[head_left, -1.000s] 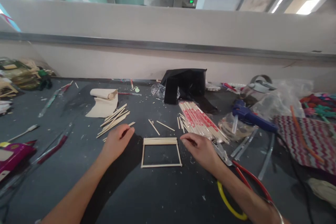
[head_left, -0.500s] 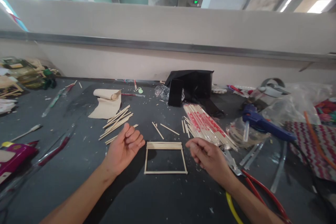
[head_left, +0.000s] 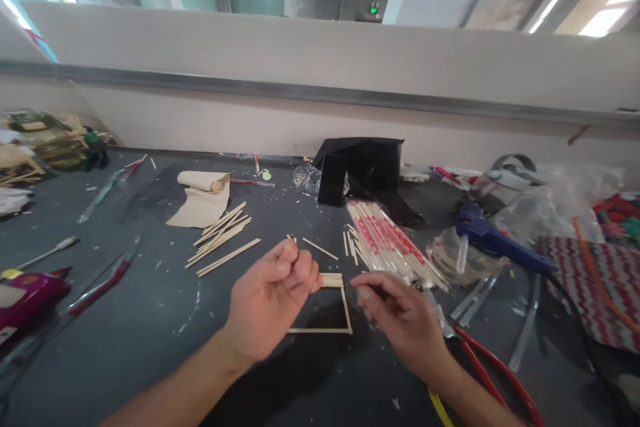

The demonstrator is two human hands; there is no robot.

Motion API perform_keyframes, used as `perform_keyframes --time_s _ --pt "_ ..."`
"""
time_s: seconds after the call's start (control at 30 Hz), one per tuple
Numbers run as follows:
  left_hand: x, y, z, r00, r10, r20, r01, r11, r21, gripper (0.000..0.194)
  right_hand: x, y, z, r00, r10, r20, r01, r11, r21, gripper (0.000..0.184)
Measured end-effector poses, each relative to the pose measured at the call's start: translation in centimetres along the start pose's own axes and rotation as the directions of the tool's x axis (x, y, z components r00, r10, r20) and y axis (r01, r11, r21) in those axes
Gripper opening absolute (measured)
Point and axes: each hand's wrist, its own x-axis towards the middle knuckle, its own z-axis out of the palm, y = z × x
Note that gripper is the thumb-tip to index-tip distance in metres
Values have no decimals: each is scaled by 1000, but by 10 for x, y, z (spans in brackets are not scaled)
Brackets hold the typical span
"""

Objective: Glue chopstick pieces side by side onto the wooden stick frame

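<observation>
A small rectangular frame of thin wooden sticks [head_left: 320, 331] lies flat on the dark table, with several sticks side by side along its far edge. My left hand [head_left: 274, 300] is over the frame's left part and hides it. Its fingers are curled in and the thumb is bent against them; whether anything is pinched there cannot be made out. Just right of the frame's far right corner is my right hand [head_left: 403, 317], closed with thumb and forefinger near each other. Whatever its fingertips may hold is too small to tell. Loose sticks [head_left: 223, 237] lie beyond my left hand.
Packaged sticks [head_left: 393, 240] lie beyond my right hand. Red-handled pliers [head_left: 493, 367] are by my right forearm, and a blue glue gun [head_left: 500, 240] is farther right. A rolled cloth strip [head_left: 203, 197] lies back left. A magenta tool [head_left: 33, 300] sits at far left.
My left hand has moved right, from beside the frame to over its left part. My right hand stays close to the frame's right edge, with its wrist slightly lower. The view has shifted slightly.
</observation>
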Motion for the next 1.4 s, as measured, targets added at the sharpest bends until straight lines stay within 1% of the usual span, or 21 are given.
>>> perform_keyframes --time_s 0.13,0.23,0.3,0.4,0.57,0.63,0.73,0.8,0.9,1.03,1.2,1.3,1.37,1.4 --pt "-5 -13 -10 995 52 91 -66 986 154 20 -4 -30 1 993 -95 76 97 995 -12 15" --pt "-10 -18 -20 989 97 108 -121 961 250 20 -1 -45 9 985 -133 114 127 990 59 22" --pt "-13 -19 -24 989 81 126 -113 955 273 20 1 -48 17 983 -147 114 134 984 114 30" --pt "-16 -23 -25 986 26 162 -70 959 275 21 1 -44 25 979 -175 104 159 977 143 39" --pt "-18 -27 -24 981 -20 191 -32 963 268 22 -2 -35 26 967 -256 11 255 965 54 35" --pt "-18 -28 -25 982 -35 187 -17 963 271 22 -2 -33 24 958 -286 -13 287 957 39 37" --pt "-17 -28 -26 981 -65 180 13 960 279 23 -2 -32 23 953 -303 -11 303 951 63 42" --pt "-18 -27 -26 980 -77 183 21 958 287 23 -3 -31 24 947 -319 -29 320 943 93 43" --pt "-19 -27 -26 977 -76 198 12 951 309 21 -2 -33 26 931 -355 -84 364 921 137 41" --pt "-21 -29 -25 972 -75 224 -3 944 330 18 0 -34 27 921 -372 -117 388 906 168 35" --pt "-20 -32 -29 976 -52 210 -19 946 324 20 1 -31 27 927 -346 -148 368 914 171 21" --pt "-18 -32 -30 981 -46 187 -19 943 333 21 -1 -26 27 931 -319 -175 344 929 137 12" --pt "-18 -31 -29 984 -43 170 -18 939 343 20 -2 -24 27 948 -270 -170 293 947 132 10" --pt "-17 -31 -29 986 -41 162 -17 939 342 20 -2 -23 27 961 -234 -150 256 956 143 13"
